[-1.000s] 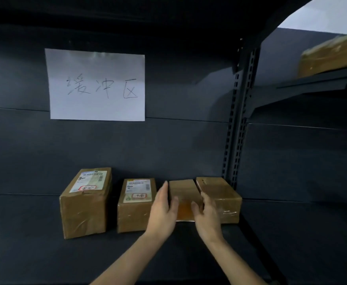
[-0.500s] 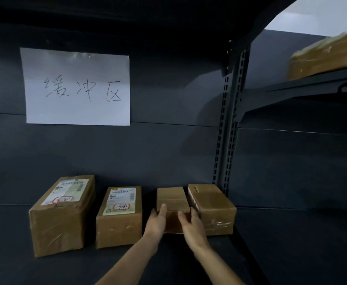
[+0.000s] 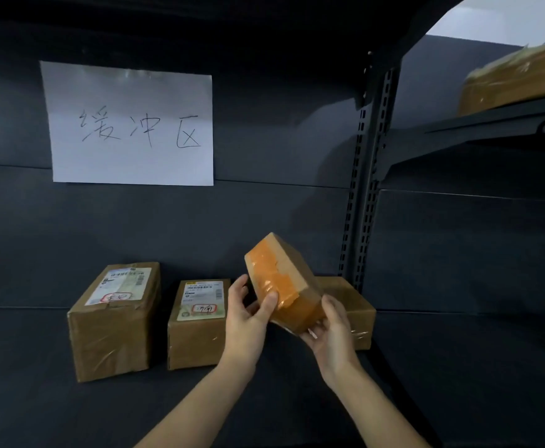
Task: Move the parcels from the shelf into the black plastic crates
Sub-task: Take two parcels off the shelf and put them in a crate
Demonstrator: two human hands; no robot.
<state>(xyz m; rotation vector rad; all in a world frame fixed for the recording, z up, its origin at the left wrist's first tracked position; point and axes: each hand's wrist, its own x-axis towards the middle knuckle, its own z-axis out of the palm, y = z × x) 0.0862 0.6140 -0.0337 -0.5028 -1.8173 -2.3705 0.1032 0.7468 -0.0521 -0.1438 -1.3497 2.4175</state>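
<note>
A small brown taped parcel [image 3: 280,278] is lifted off the dark shelf [image 3: 38,367] and tilted, its taped face towards me. My left hand [image 3: 246,318] holds its left side with the thumb on the front face. My right hand [image 3: 330,334] grips its lower right corner from beneath. Three more parcels stand on the shelf: a large labelled one [image 3: 116,318] at the left, a labelled one [image 3: 198,324] beside it, and a plain one [image 3: 355,305] behind my right hand. No black crate is in view.
A white paper sign [image 3: 129,124] with handwriting hangs on the back panel. A perforated upright post [image 3: 366,189] divides the bays. Another parcel [image 3: 519,79] lies on a higher shelf at the upper right.
Both hands have taken the small parcel from between its neighbours, lifted it off the shelf and tipped it up.
</note>
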